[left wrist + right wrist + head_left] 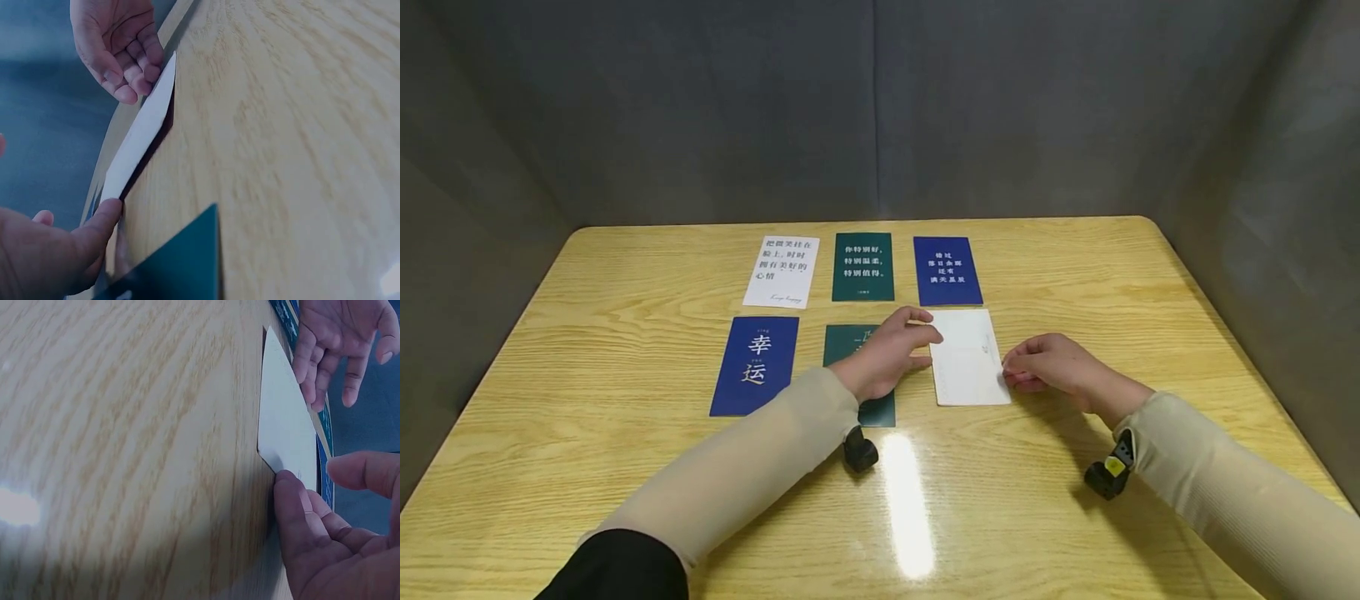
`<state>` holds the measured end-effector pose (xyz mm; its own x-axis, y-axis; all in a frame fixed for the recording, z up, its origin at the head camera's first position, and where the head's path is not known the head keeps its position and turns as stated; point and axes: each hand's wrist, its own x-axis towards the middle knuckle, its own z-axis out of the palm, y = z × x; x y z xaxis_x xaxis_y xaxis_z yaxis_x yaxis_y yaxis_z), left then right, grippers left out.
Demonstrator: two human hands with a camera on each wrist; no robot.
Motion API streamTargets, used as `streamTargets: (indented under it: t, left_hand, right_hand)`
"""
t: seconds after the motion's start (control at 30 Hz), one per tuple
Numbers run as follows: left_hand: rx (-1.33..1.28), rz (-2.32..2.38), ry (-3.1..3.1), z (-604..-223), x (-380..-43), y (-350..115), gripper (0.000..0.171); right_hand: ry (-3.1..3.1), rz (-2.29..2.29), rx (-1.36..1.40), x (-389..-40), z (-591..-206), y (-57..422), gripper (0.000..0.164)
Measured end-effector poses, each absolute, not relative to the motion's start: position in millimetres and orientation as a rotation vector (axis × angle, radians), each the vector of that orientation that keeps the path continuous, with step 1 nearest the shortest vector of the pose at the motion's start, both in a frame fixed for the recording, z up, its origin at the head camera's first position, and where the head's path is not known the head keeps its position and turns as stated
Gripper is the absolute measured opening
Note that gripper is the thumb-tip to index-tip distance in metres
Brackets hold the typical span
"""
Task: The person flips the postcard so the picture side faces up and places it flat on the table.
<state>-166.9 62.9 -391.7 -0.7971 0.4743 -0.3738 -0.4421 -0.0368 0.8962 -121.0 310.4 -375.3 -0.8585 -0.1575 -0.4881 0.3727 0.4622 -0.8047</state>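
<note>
A white card (966,358), blank but for faint marks, is on the wooden table between my two hands. My left hand (887,354) is at its left edge, fingers spread and loosely bent, one fingertip right at the card's end in the left wrist view. At the opposite edge is my right hand (1063,371), its fingertips against the card's corner in the right wrist view and the thumb (362,470) held apart. Seen from the left wrist, a dark strip shows below the card (140,134). Under my left hand and wrist lies a dark green card (880,412), partly hidden.
Behind, a white card with black writing (780,271), a green card (862,267) and a blue card (947,271) form a row. Another blue card (755,362) lies left of my left hand, its lower corner by the sleeve. Grey curtains (880,108) surround the table (1075,275).
</note>
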Motion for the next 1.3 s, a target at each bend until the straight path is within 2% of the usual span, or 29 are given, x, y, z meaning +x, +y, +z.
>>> streamTargets:
  t: [0.17,0.4,0.5,0.9,1.3]
  left_hand:
    - [-0.034,1.925,1.605,-392.8,-167.2,65.2,0.04]
    - [-0.088,1.945,1.647,-392.1,-169.4,68.8,0.055]
    - [-0.085,1.904,1.702,-393.3,-170.8,70.0,0.054]
    - [-0.038,1.8,1.795,-398.7,-172.8,69.9,0.017]
    - [-0.044,1.781,1.816,-402.2,-174.3,74.2,0.009]
  right_hand:
    - [2.208,-1.402,0.193,-119.6,-376.6,313.0,0.025]
    - [2.221,-1.405,0.179,-119.7,-374.7,312.2,0.027]
    - [2.219,-1.409,0.18,-120.0,-374.5,311.3,0.028]
    - [2.204,-1.424,0.188,-120.7,-376.5,310.6,0.026]
    - [2.258,-1.442,0.202,-115.9,-380.4,311.2,0.026]
